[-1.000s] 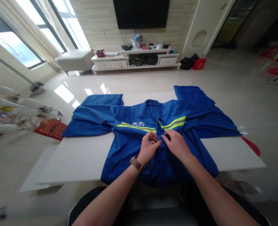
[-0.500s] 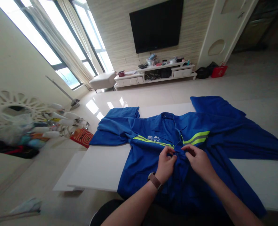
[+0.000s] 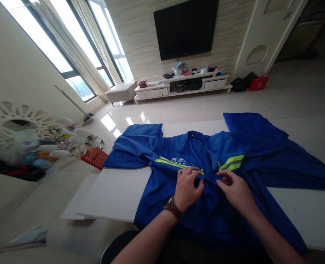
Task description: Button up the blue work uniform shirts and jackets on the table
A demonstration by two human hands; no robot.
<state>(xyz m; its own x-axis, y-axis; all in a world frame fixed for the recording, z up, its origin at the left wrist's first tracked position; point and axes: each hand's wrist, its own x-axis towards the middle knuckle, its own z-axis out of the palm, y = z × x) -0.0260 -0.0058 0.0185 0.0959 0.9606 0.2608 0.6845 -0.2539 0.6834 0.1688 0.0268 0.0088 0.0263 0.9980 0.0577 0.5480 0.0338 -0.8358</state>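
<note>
A blue work jacket (image 3: 176, 205) lies spread front up, its collar at the far side and its sleeves out to both sides. Yellow-green bands with a grey stripe cross the chest, and white print shows above the left band. My left hand (image 3: 188, 189) rests on the front beside the opening, thumb and fingertips apart, touching the cloth. Across the opening, my right hand (image 3: 237, 190) pinches the front edge between thumb and fingers. Any button there is too small to make out. A brown-strapped watch (image 3: 173, 208) is on my left wrist.
Under the jacket is a white table (image 3: 115, 194). An orange-red patterned bag (image 3: 94, 157) and piled items stand on the left. Beyond are a low white TV cabinet (image 3: 152, 93), a stool (image 3: 121, 91) and a wall-mounted television (image 3: 185, 29).
My left hand has shifted slightly left, and its thumb has parted from the fingers. My right hand stays at the front edge, which now stands a little more open at the chest.
</note>
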